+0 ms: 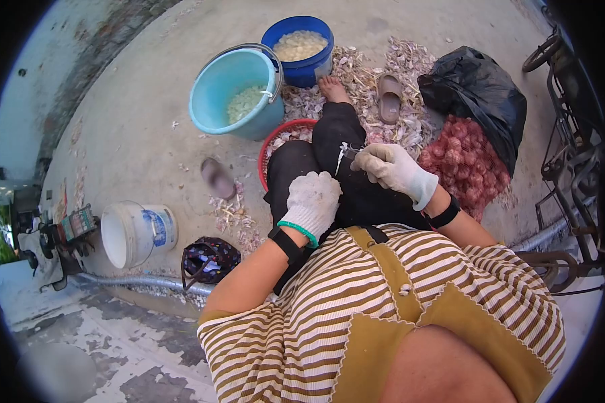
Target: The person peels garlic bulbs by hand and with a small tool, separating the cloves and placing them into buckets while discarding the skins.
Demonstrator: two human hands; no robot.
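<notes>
My left hand [314, 200], in a white knit glove with a green cuff, is closed over my dark trousers, its contents hidden. My gloved right hand [391, 171] pinches a small dark-handled tool, probably a knife [352, 154]. Whitish peel scraps [343, 156] cling at its end. Beyond my knees, a red basket [263, 158] of garlic bulbs and peel is partly hidden by my legs. A light blue bucket [205, 94] and a dark blue bucket [270, 39] contain pale peeled cloves. A red net sack [460, 161] of bulbs lies on the right.
Peel [407, 60] litters the floor around a slipper [389, 99]; another slipper [218, 178] lies left. A black plastic bag [477, 91] touches the net sack. A white bucket [156, 232] and patterned bag [212, 258] are at left. A metal frame [565, 161] stands at right.
</notes>
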